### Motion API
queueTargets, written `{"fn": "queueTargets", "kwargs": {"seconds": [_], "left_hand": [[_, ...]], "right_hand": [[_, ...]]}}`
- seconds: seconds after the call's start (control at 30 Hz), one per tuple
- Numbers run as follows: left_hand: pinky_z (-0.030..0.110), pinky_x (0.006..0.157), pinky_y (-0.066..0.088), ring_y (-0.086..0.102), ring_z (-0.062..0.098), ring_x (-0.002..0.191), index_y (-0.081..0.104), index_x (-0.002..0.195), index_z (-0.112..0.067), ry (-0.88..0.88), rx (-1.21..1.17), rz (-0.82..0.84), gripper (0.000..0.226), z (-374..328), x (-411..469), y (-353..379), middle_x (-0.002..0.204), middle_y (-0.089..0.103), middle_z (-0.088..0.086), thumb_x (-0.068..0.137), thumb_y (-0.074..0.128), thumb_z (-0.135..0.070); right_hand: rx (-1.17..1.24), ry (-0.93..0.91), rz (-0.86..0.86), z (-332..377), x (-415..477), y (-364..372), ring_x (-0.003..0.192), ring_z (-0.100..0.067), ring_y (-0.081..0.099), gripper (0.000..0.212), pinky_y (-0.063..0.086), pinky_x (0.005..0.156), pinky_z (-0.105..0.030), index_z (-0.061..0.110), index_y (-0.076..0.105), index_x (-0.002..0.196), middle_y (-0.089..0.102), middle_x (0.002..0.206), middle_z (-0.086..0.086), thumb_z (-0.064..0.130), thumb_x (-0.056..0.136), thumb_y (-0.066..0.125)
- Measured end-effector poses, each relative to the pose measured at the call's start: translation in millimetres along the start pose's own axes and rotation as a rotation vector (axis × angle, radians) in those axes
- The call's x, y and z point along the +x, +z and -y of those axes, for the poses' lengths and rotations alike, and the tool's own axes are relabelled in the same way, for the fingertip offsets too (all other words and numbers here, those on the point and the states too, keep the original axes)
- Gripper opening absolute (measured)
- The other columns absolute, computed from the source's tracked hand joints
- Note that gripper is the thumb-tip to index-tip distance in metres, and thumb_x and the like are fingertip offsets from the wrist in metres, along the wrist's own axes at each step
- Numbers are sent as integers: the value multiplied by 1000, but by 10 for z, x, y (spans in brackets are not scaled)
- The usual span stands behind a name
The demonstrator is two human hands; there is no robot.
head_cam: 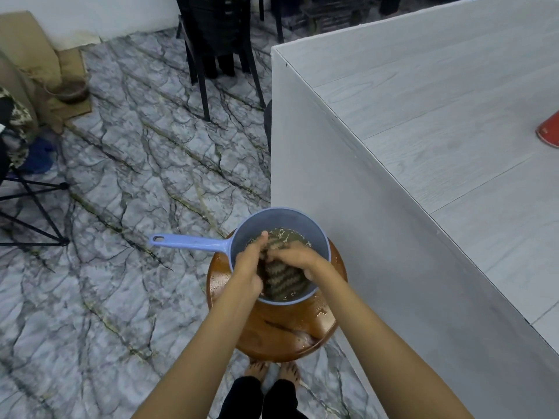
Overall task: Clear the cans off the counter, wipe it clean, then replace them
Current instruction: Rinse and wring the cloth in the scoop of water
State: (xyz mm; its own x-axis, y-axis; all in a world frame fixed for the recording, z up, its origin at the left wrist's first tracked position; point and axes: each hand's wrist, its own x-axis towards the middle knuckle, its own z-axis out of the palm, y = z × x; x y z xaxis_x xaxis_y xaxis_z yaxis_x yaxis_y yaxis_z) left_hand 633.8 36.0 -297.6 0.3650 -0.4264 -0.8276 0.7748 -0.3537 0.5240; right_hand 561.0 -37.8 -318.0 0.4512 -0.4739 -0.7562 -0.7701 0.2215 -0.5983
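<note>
Down in the blue plastic dipper (246,234), left hand (248,266) and right hand (294,256) both squeeze the dark ribbed wet cloth (282,278); the grey wood-grain counter (438,101) stands just right, nearer the right hand.

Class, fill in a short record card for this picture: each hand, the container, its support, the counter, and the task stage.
Left hand: grips the striped cloth from the left
Right hand: grips the same cloth from the right
Container: blue dipper holding water, cloth partly inside
Support: round wooden stool, wet on top
Counter: pale wood-grain top; one red object at the frame's right edge, cut off
Task stage: cloth probably being wetted or wrung; wiping not yet begun
</note>
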Motion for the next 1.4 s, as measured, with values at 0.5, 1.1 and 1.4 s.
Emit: {"fn": "queueTargets", "kwargs": {"seconds": [0.5,1.1,1.4], "left_hand": [[27,79,55,68,21,97,72,93,-12,434,286,788,20,-281,-43,81,89,73,7,75,65,-15],[20,38,35,31,8,31,57,51,-15,271,292,619,35,-400,29,253,37,34,-5,67,72,-44],[19,35,29,27,11,26,44,37,-17,408,413,323,54,-369,79,364,29,33,-3,83,64,-38]], "right_hand": [[12,-247,653,104,-375,-563,120,-11,47,48,35,105,-24,10,40,133,45,139,-5,2,87,56],[151,-278,333,24,-189,-56,100,-14,60,34,43,101,-33,6,64,104,68,98,-1,16,74,76],[4,-457,-102,41,-235,169,92,-20,64,22,50,88,-33,5,66,93,69,96,-9,17,75,70]]}}
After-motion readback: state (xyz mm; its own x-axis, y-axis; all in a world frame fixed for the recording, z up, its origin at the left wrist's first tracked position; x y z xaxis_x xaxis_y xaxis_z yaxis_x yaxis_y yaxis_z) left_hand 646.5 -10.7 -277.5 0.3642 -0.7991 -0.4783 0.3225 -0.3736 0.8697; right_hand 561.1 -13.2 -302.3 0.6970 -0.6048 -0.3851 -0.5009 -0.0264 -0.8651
